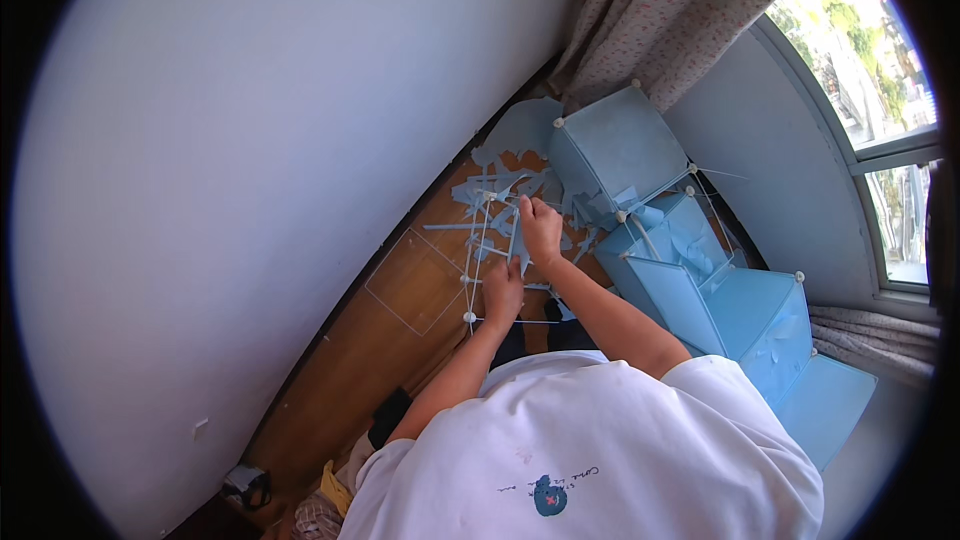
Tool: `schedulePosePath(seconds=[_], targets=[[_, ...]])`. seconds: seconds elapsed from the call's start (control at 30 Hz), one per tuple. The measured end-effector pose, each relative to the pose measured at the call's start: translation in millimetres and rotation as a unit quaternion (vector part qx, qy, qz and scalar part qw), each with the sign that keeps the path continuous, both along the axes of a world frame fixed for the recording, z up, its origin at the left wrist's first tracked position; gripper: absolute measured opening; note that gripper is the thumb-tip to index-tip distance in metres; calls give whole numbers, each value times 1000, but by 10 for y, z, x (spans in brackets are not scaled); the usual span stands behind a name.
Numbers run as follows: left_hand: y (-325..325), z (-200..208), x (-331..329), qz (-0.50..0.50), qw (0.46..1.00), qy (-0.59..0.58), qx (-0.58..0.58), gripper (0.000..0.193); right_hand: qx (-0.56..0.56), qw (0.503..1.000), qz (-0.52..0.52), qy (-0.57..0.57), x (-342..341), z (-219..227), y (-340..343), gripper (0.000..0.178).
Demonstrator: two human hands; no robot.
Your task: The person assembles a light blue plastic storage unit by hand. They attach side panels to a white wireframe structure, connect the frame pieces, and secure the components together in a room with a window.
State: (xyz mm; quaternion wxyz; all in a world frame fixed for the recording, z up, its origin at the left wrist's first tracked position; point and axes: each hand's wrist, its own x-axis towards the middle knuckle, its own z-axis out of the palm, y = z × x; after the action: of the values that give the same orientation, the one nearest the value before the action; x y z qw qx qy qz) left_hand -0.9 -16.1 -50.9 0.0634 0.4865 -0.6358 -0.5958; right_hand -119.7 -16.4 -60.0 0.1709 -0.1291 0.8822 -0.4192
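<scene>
While the right hand (541, 232) closes on the upper end of a pale blue strip (517, 242), the left hand (503, 292) is clenched at its lower end, thumb pointing up along it. The strip runs upright in the picture between the two fists, over a wire frame (480, 240) whose rods meet in round white connectors (470, 318). Whether either hand also presses on a rod is too small to tell.

Beneath and beyond the frame, torn pale blue scraps (470, 192) lie scattered on the brown wooden floor (350, 340). Left of the frame, near the white wall (250, 140), a square wire panel (413, 282) lies flat on the floor.

To the right stand box-like blue cubes with white corner connectors: an upper cube (618, 148) and, nearer the person, a lower cube (760, 310), with crumpled blue sheeting (690, 235) between them. Behind these hang a patterned curtain (660, 10) and a bright window (850, 50). The person wears a white shirt (600, 440).
</scene>
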Motion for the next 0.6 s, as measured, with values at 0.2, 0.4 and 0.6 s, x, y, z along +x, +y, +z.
schedulePosePath(seconds=[0.2, 0.4, 0.6], targets=[[-3, -208, -63, -20, 954, 30, -299, 27, 43, 996, 20, 73, -31, 87, -20, 34], [-98, 59, -44, -11, 998, -1, -65, 24, -215, 929, 57, -295, -121, 146, 160, 26], [-7, -64, -18, -33, 958, 2, -284, 31, -211, 771, 164, -578, -510, -1, 261, 29]])
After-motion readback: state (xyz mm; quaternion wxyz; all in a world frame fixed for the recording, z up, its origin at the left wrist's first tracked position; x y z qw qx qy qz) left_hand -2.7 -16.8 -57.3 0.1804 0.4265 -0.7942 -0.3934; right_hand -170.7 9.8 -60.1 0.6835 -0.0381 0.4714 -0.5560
